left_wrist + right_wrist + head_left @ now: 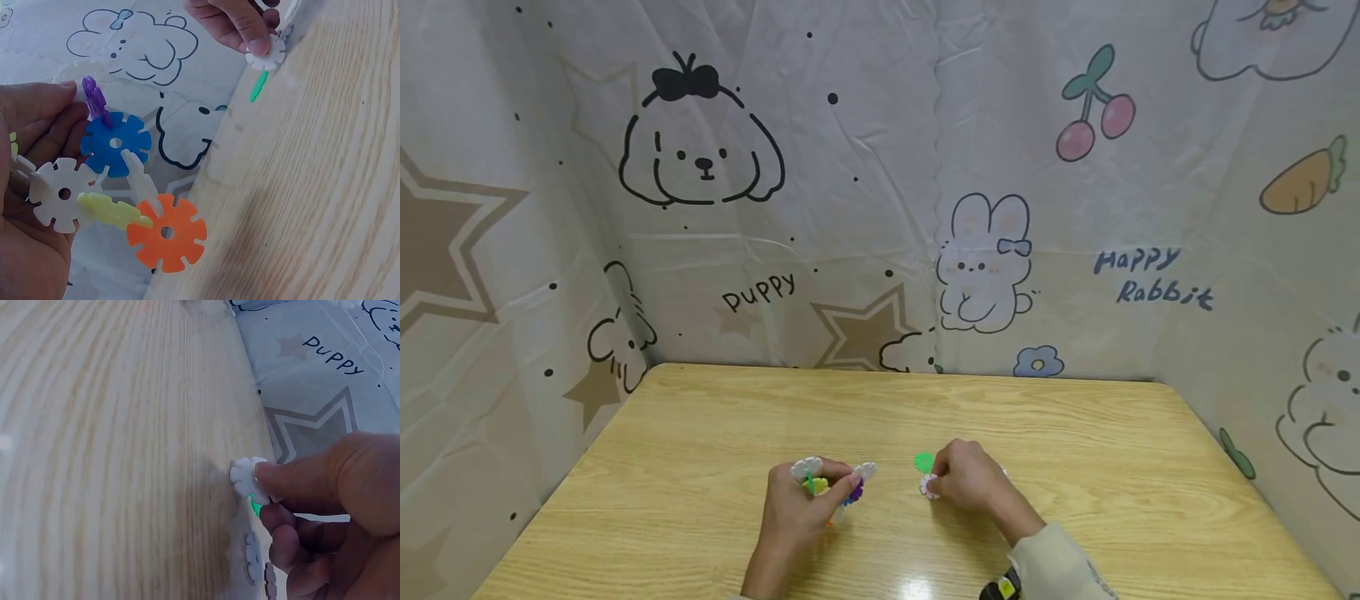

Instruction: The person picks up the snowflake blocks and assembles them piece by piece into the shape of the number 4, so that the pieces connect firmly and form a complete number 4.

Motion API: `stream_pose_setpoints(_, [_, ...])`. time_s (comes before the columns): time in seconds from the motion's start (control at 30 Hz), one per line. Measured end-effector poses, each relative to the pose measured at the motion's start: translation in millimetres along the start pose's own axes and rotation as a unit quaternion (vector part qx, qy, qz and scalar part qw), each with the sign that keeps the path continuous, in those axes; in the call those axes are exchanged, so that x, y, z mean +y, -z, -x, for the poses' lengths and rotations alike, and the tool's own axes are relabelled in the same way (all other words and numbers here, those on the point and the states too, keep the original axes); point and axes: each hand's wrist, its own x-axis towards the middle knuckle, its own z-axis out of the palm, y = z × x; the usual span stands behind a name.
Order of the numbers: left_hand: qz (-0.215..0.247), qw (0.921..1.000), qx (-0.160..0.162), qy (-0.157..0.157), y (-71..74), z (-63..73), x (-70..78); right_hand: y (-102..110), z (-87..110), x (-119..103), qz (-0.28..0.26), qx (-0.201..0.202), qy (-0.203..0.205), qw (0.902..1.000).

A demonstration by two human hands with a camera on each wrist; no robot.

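My left hand point(793, 517) holds a linked cluster of notched plastic discs between thumb and fingers. In the left wrist view the cluster shows a purple disc point(92, 94), a blue disc point(99, 145), a white disc point(47, 197), a pale yellow disc point(109, 211) and an orange disc point(187, 219), slotted together at angles. My right hand point(970, 479) pinches a white notched disc point(244, 480) by its edge, low over the table. A green disc point(923, 461) is close beside it, partly hidden behind the white one in the right wrist view.
Near the right fingers, another white disc point(252, 559) and a darker disc point(270, 580) lie on the wooden table point(700, 433). A printed cloth point(865, 167) hangs behind the table's far edge and at both sides. A dark strap point(1000, 587) is by the right sleeve.
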Motion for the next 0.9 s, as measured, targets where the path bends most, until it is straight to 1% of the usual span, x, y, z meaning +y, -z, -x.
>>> stream_pose_setpoints(0.1, [-0.007, 1.0, -0.004, 0.004, -1.2, 0.0, -0.6, 1, 2.8, 0, -0.005, 0.001, 0.011, 0.9999])
stream_pose_setpoints(0.27, [-0.017, 0.9997, -0.006, 0.017, -3.3, -0.2, -1.6, 6, 5.8, 0, -0.044, 0.0, 0.021, 0.9988])
stream_pose_setpoints(0.37, [-0.011, 0.9998, -0.005, 0.019, -4.6, 0.1, -1.4, 10, 7.3, 0, -0.071, 0.007, 0.023, 0.9972])
stream_pose_setpoints(0.57, [0.005, 0.9999, -0.008, 0.008, -6.9, 0.3, -0.8, 17, 11.1, -3, -0.11, 0.024, 0.028, 0.9933])
stream_pose_setpoints(0.7, [0.007, 1.0, -0.002, -0.006, -10.2, 0.2, -2.7, 21, 14.0, -6, -0.133, 0.03, 0.028, 0.9903])
stream_pose_setpoints(0.9, [0.005, 0.9999, 0.004, -0.013, -15.8, -0.5, -4.2, 28, 18.3, -14, -0.156, 0.044, 0.016, 0.9867])
